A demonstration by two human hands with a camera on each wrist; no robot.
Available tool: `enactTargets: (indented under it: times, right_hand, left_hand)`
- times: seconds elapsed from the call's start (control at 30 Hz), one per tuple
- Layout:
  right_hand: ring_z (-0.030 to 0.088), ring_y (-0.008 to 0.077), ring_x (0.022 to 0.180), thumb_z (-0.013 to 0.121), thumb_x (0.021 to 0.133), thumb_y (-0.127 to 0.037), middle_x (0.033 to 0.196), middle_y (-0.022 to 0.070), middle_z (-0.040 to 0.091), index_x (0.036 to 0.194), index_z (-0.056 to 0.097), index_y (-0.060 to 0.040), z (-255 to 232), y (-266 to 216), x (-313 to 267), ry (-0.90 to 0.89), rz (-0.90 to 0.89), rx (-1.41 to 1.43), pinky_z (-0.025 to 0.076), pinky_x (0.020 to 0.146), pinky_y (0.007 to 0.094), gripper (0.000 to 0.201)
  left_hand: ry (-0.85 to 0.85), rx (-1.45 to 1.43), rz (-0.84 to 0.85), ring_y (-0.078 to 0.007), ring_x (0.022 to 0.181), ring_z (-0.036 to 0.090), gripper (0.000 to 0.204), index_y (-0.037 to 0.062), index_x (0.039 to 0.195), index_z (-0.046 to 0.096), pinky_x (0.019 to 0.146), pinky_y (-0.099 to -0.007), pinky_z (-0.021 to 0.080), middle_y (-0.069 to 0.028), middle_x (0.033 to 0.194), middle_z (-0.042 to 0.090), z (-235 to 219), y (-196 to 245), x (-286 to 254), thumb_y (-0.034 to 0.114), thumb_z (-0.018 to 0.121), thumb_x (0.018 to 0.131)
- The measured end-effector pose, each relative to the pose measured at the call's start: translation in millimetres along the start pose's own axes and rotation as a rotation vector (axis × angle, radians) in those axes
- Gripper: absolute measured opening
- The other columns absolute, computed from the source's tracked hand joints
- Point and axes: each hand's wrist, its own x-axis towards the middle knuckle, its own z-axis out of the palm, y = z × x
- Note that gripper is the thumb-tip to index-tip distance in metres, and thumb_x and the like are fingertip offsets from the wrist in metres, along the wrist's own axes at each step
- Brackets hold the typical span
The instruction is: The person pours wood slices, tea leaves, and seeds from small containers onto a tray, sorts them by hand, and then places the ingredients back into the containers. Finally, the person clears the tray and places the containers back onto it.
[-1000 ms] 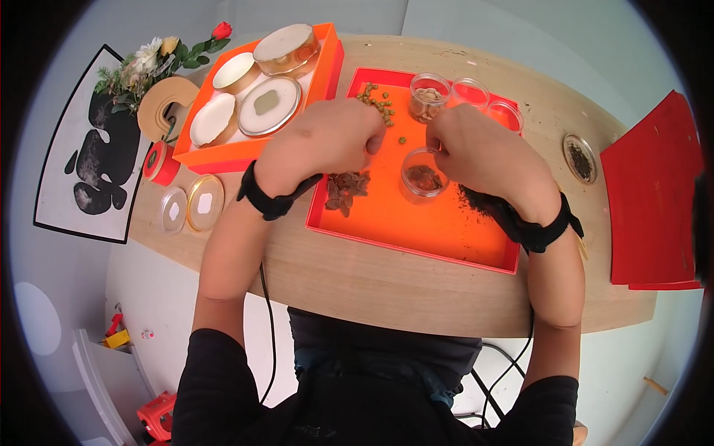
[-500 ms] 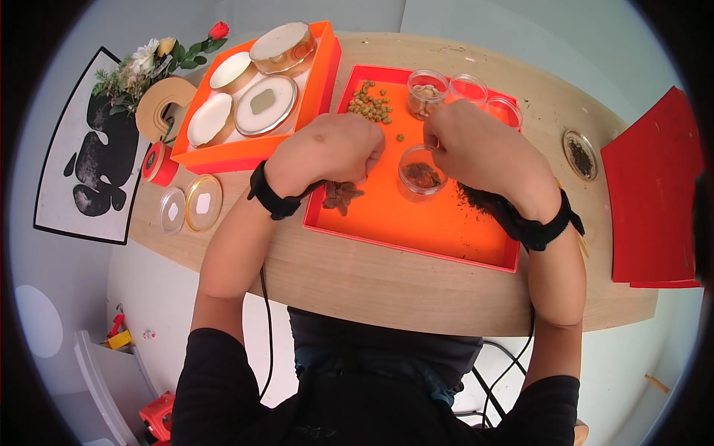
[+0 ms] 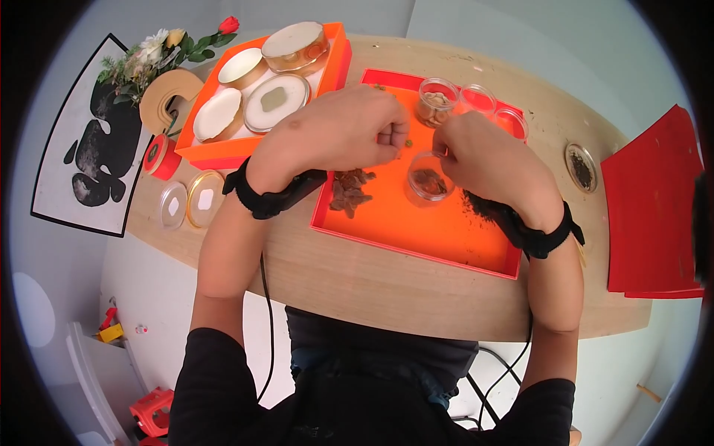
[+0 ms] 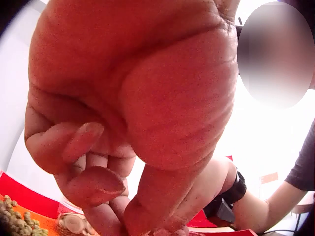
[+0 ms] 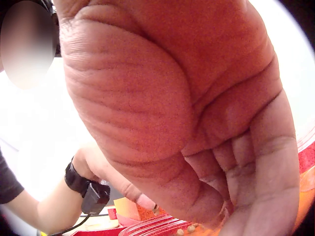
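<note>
Since half a second ago, the left hand (image 3: 343, 125) has slid to the right and a little to the far side, so it hides most of the green lumps (image 4: 22, 223) in the head view. Its fingers are curled in, but whether they hold anything, I cannot tell. The right hand (image 3: 489, 152) has stayed by the clear cup (image 3: 431, 201) and seems to pinch its far right rim. That cup is in the orange tray (image 3: 401, 234), with brown bits (image 3: 428, 179) inside it. One loose green lump (image 3: 408, 143) sits just beside the left fingers, on the far side of the cup.

To do this well, the right hand should keep the cup still and flat so nothing spills. Then the left hand should pick up just a few bits at a time, with a soft pinch. A brown heap (image 3: 349, 195) lies near the left wrist and dark crumbs (image 3: 476, 206) lie by the right one, so both wrists should stay up and not brush the piles together.
</note>
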Motion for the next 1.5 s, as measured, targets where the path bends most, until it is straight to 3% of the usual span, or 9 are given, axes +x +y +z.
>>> enactTargets:
  times: [0.07,0.13,0.2,0.27,0.47,1.1,1.43,1.5]
  right_hand:
    - [0.070,0.0414,0.077,0.066,0.089,-0.001,0.086,0.0265,0.072,0.095,0.075,0.0076,2,0,0,0.011,-0.003,-0.004,0.055,0.068,0.0490,0.014]
    - [0.071,0.0412,0.077,0.066,0.089,-0.001,0.086,0.0265,0.072,0.095,0.076,0.0076,1,-2,0,0.021,-0.005,-0.008,0.055,0.068,0.0486,0.015]
    - [0.069,0.0474,0.088,0.074,0.088,0.002,0.097,0.0313,0.069,0.087,0.065,0.0130,-4,-8,-1,-0.029,0.043,0.031,0.055,0.072,0.0522,0.015]
    - [0.070,0.0476,0.088,0.075,0.088,0.001,0.098,0.0315,0.069,0.090,0.066,0.0125,-11,-15,-3,-0.037,0.056,0.045,0.055,0.073,0.0518,0.014]
    - [0.071,0.0479,0.091,0.074,0.090,0.000,0.100,0.0314,0.070,0.098,0.069,0.0106,-15,-13,-3,-0.067,0.045,0.073,0.057,0.074,0.0516,0.014]
    - [0.072,0.0474,0.098,0.075,0.090,0.000,0.103,0.0312,0.071,0.098,0.070,0.0119,-12,-11,0,-0.086,0.047,0.051,0.059,0.081,0.0519,0.015]
    - [0.072,0.0464,0.097,0.078,0.090,-0.003,0.101,0.0311,0.070,0.096,0.070,0.0106,-8,-6,0,-0.077,0.022,0.089,0.057,0.079,0.0522,0.017]
    - [0.073,0.0412,0.085,0.073,0.092,-0.002,0.095,0.0242,0.076,0.112,0.077,0.0028,-11,-9,-3,-0.086,0.095,0.000,0.057,0.074,0.0471,0.021]
  left_hand:
    - [0.056,-0.075,0.100,-0.0264,0.080,0.070,0.012,0.0020,0.095,0.072,0.071,-0.0405,0.053,-0.0106,0.086,0.073,1,3,0,0.013,0.076,0.093]
    - [0.051,-0.140,0.097,-0.0233,0.077,0.068,0.013,0.0024,0.096,0.073,0.069,-0.0383,0.052,-0.0087,0.086,0.073,-2,11,1,0.015,0.076,0.094]
    - [0.044,-0.202,0.097,-0.0201,0.075,0.066,0.014,0.0027,0.097,0.074,0.067,-0.0360,0.050,-0.0069,0.085,0.072,-1,16,3,0.016,0.076,0.095]
    - [0.083,-0.271,0.140,-0.0136,0.071,0.061,0.014,0.0029,0.099,0.076,0.065,-0.0325,0.048,-0.0039,0.083,0.072,3,18,5,0.017,0.077,0.096]
    - [0.004,-0.329,0.110,-0.0112,0.067,0.058,0.016,0.0014,0.101,0.077,0.064,-0.0318,0.048,-0.0039,0.084,0.073,9,17,10,0.016,0.077,0.096]
    - [0.020,-0.250,0.121,-0.0161,0.068,0.062,0.012,0.0016,0.100,0.075,0.066,-0.0346,0.051,-0.0061,0.086,0.075,13,16,9,0.013,0.075,0.099]
    - [0.055,-0.190,0.157,-0.0265,0.087,0.071,0.013,0.0014,0.101,0.077,0.079,-0.0408,0.055,-0.0108,0.094,0.077,19,11,11,0.014,0.076,0.100]
    - [0.079,-0.155,0.157,-0.0275,0.091,0.072,0.014,0.0015,0.102,0.078,0.081,-0.0416,0.056,-0.0114,0.096,0.078,18,9,10,0.015,0.076,0.100]
